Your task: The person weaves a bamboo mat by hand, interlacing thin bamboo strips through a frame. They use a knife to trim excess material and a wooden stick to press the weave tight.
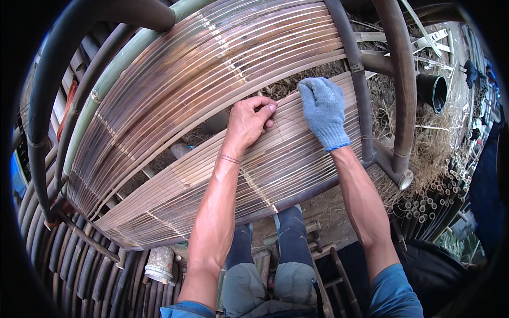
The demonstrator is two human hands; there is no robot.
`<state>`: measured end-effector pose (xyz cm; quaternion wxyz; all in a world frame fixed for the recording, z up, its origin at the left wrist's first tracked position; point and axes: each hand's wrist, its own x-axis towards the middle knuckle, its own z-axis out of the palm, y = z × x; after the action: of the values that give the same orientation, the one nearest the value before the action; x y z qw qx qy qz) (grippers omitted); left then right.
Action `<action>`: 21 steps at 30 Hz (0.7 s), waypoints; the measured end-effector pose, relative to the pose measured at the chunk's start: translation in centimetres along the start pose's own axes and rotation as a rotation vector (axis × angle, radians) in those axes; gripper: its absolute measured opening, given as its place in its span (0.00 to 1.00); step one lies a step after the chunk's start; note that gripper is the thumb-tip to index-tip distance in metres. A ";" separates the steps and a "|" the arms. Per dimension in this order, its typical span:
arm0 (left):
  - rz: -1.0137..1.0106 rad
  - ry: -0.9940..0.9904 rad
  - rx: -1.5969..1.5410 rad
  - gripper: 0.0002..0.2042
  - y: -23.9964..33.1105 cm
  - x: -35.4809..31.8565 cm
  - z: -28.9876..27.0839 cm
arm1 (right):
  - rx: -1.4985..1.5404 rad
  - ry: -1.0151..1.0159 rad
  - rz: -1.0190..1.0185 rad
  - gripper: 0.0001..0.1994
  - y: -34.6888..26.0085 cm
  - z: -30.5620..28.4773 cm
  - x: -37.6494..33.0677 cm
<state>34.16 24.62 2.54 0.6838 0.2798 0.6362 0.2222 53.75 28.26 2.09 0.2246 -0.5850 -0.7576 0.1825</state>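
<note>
Already both slat panels (212,79) are largely laid on the bamboo frame (366,106), with a gap left between, where a slat end (275,98) is pinched by the left hand (249,122) and pressed under the gloved right hand (323,108).

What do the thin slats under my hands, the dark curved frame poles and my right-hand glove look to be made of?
Slats: likely split bamboo, pale tan with a slight sheen; long narrow strips showing lengthwise grain.
Frame poles: probably whole bamboo, dark brown and smooth; round, with ringed joints.
Glove on the right hand: knitted fabric, grey-blue with a blue cuff, matte; the weave shows. The left hand is bare.
</note>
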 end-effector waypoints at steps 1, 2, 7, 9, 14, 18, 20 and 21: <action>0.005 -0.035 0.026 0.08 0.1 0.2 0.0 | -0.068 0.040 0.012 0.04 -0.4 0.4 -0.2; 0.009 -0.070 0.051 0.09 0.1 0.5 0.0 | -0.137 0.080 0.024 0.04 -0.7 0.9 -0.5; -0.191 -0.076 -0.511 0.06 -1.3 0.8 -0.5 | -0.178 -0.091 -0.188 0.05 -3.9 2.2 -5.4; -0.225 -0.043 -0.392 0.06 -1.2 0.5 0.5 | -0.035 -0.121 -0.182 0.05 -4.9 2.3 -5.6; 0.305 -0.027 0.091 0.09 -2.1 0.4 0.0 | 0.250 -0.274 0.082 0.04 -4.1 -0.2 -1.6; 0.388 0.002 0.168 0.09 -2.0 0.2 -0.2 | 0.484 -0.418 0.332 0.13 -3.2 -0.3 -0.6; 0.184 -0.052 -0.014 0.08 -2.4 0.5 -0.4 | 0.742 -0.368 0.419 0.18 -2.1 0.2 -1.7; 0.079 -0.076 -0.103 0.08 -2.5 0.5 -0.7 | 0.648 -0.389 0.320 0.18 -2.1 0.2 -1.8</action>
<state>33.39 23.17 0.52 0.7116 0.2773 0.5861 0.2708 52.37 25.99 2.82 0.2185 -0.5492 -0.5885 0.5517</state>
